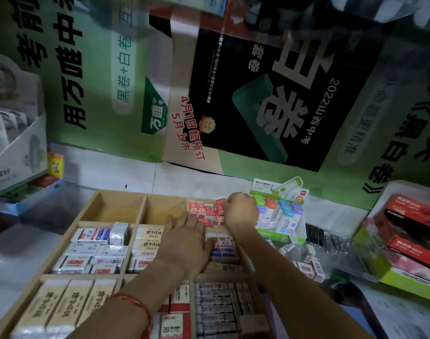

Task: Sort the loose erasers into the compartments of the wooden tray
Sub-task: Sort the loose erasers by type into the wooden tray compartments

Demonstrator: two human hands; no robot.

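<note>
On counter [106, 172] below poster wall [98, 81]: wooden tray [145, 195]; left hand [187, 238] flat, right hand [240, 211] pinches red eraser [220, 204].

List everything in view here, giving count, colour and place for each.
wooden tray: one, pale wood, centre.
empty compartments: two, back row, left and middle.
red-and-white erasers: several, back right compartment.
held eraser: one, red and white, above that compartment.
white erasers: many, blue and red print, middle left compartment.
cream erasers: several, middle compartment.
tan erasers: three, front left compartment.
loose erasers: several, mostly white, table right of tray.
display box: one, green and white, right of the tray's back corner.
posters: several, green and black, behind.
left hand: one, flat on middle-row erasers.
right hand: one, pinches the held eraser.
</note>
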